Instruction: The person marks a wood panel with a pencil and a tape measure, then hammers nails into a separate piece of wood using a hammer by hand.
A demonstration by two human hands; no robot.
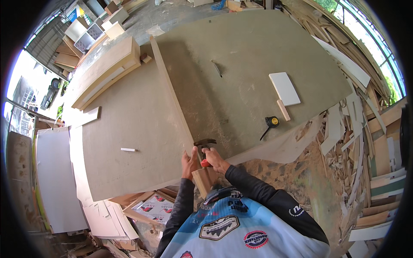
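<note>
A long, narrow wooden panel (170,88) stands on edge across the big work surface and runs toward my body. Its near end (200,182) is a pale wooden block by my waist. My left hand (188,164) is closed against the panel's left side near this end, thumb pointing up; part of its fingers is hidden. In my right hand (216,161) is a claw hammer (205,142), gripped by its red and black handle. The dark hammer head is above the panel's edge, just beyond my left thumb. Whether a nail is there is too small to tell.
On the surface (249,51) lie a tape measure (272,121), a white board piece (284,88), a wooden strip (283,110) and a small white stick (129,149). A long wooden box (107,73) occupies the far left. Scrap wood (361,124) is heaped along the right.
</note>
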